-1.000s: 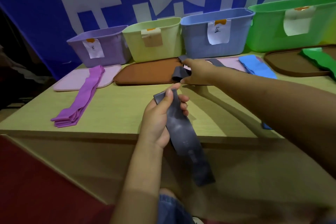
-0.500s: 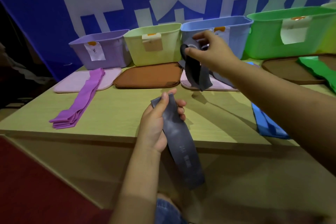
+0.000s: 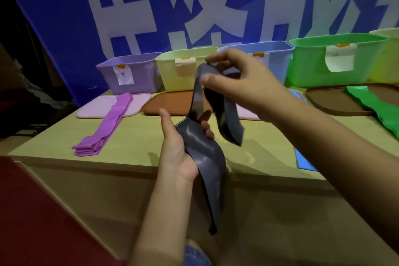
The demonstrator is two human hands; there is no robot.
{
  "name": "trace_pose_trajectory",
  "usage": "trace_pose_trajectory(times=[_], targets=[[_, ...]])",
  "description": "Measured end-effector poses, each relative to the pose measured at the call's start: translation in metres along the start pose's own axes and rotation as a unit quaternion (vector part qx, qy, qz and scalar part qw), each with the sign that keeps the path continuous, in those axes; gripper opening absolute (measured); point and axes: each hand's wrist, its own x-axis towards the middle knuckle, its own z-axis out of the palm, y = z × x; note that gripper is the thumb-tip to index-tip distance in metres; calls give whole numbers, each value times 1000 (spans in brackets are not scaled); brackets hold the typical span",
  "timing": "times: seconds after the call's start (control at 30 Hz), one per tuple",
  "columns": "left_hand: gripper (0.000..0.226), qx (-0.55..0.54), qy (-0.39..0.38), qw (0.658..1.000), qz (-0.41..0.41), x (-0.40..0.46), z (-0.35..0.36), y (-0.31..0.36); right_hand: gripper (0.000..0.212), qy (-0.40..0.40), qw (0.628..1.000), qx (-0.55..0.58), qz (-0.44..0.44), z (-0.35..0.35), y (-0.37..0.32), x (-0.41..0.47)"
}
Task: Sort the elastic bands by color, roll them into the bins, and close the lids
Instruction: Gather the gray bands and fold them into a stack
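Blue banner behind counter [image 3: 133,136]. Gathering step: left hand [image 3: 179,149] is gripping one dark grey band [image 3: 205,157], right hand [image 3: 241,84] is pinching a second [image 3: 224,114]; possibly joined. Next: roll both, bin them.

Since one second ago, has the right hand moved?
Yes. The right hand has risen off the table with a grey band and come back toward the person, away from the blue bin.

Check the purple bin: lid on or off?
Off. The purple bin stands open-topped, and a pink lid lies flat on the table before it, under the purple bands.
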Motion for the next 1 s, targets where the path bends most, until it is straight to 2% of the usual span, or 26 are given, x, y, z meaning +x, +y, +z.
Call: trace_pose_trajectory(times=[0.2, 0.3, 0.37, 0.47, 0.57, 0.87, 1.0], targets=[[59, -1, 61, 997, 55, 0, 3, 7, 45, -113, 993, -5, -28, -9, 13, -63], [25, 62, 41, 989, 126, -12, 5, 7, 46, -48, 996, 70, 34, -8, 29, -76], [18, 135, -4, 978, 158, -22, 12, 3, 41, 1, 995, 80, 62, -6, 35, -71], [16, 221, -68, 955, 187, -35, 23, -6, 32, 20, 993, 102, 56, 1, 32, -57], [16, 262, -113, 941, 183, -40, 23, -14, 6, 62, 978, 194, 36, 4, 27, -49], [23, 299, -129, 931, 163, -39, 10, -19, 9, 98, 951, 286, 58, 4, 32, -54], [36, 231, -106, 957, 140, -35, 12, -17, 9, 107, 940, 319, 48, -6, 30, -60]])
